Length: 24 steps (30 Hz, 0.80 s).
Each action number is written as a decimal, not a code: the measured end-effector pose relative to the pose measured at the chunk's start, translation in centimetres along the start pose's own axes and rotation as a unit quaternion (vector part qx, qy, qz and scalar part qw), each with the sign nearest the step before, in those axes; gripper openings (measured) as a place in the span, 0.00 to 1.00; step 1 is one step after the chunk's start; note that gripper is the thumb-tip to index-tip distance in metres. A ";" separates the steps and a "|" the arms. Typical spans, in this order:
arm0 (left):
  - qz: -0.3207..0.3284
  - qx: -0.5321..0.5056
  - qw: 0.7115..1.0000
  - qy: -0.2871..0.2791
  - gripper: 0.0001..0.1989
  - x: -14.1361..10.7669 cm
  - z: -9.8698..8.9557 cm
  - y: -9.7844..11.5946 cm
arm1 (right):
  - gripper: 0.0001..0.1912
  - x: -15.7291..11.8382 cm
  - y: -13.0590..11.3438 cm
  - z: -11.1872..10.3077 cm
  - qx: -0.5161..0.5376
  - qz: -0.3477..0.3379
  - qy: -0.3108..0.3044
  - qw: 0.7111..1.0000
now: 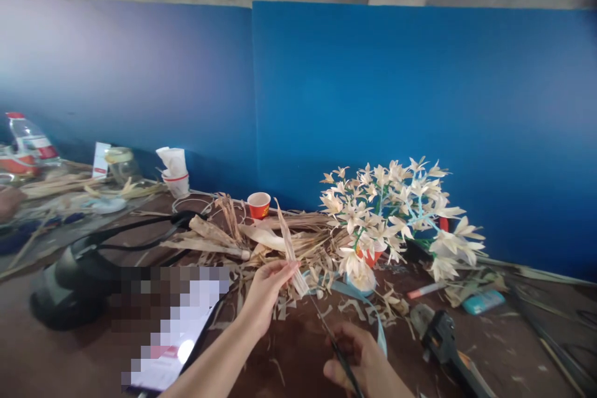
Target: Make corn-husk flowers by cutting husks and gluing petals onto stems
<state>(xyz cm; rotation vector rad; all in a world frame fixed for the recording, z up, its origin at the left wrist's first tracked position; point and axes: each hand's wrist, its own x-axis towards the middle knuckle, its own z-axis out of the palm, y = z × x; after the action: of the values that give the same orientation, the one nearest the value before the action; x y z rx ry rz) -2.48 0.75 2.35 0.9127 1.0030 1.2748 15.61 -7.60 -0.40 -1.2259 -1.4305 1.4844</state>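
My left hand (pixel 265 292) pinches a pale dried corn husk (pixel 288 239) between thumb and fingers; its narrow tip points up and its wider end hangs below. Closed around dark scissors (pixel 341 356) is my right hand (pixel 366 357), lower and to the right. The thin blades point up-left, close to the husk's lower end, and I cannot tell whether they touch it. Behind my hands lies a heap of dried husks (pixel 265 237). A bunch of cream husk flowers (pixel 373 202) stands to the right, with pale blue ribbon (pixel 380 329) trailing below.
A red paper cup (pixel 259 205) and stacked white cups (pixel 176 183) stand near the blue partition (pixel 420 93). A lit phone (pixel 172 348) lies left of my arm. On the right are a black glue-gun-like tool (pixel 448 342) and a turquoise packet (pixel 484 302). Another person's hand (pixel 10 201) shows far left.
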 end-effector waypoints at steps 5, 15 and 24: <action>-0.029 0.005 0.999 -0.019 0.13 -0.4 0.4 -0.3 | 0.21 -0.5 -0.9 0.5 -0.006 0.032 -0.001 0.999; -0.057 0.000 0.996 -0.075 0.12 -0.9 0.6 -0.5 | 0.21 -0.5 -0.3 0.6 0.021 0.060 0.000 0.998; -0.058 0.009 0.993 -0.104 0.11 -0.6 0.2 -1.1 | 0.18 -0.3 0.1 0.5 -0.006 0.072 -0.005 0.997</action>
<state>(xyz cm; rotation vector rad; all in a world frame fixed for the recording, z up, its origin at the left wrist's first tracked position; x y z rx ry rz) -1.93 0.06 1.44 0.9653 0.8905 1.0514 15.18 -8.02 -0.47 -1.3562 -1.3844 1.5821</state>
